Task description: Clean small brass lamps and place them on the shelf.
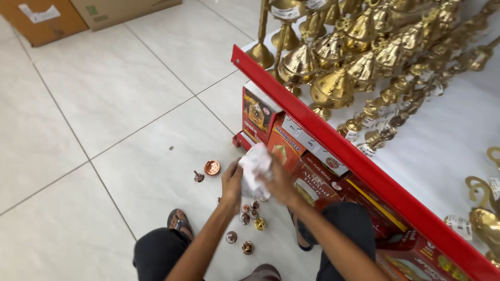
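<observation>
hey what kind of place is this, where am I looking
Most likely a shop selling brass ritual ware. Rows of price-tagged brass lamps stand on a red-edged shelf, boxed stock sits below it, and both hands hold a white cloth over small pots on the floor.

We note glossy, smooth ceramic floor tiles (104, 130) with faint reflections. The lamps (333, 86) at upper right look like polished brass, highly reflective. The shelf edge (338, 151) is glossy red painted metal; the shelf top (448, 140) is matt white. The boxes (284, 143) are printed, slightly shiny cardboard. The wrapper (255, 164) at centre looks like crinkled white paper or thin plastic; we cannot tell which.
</observation>
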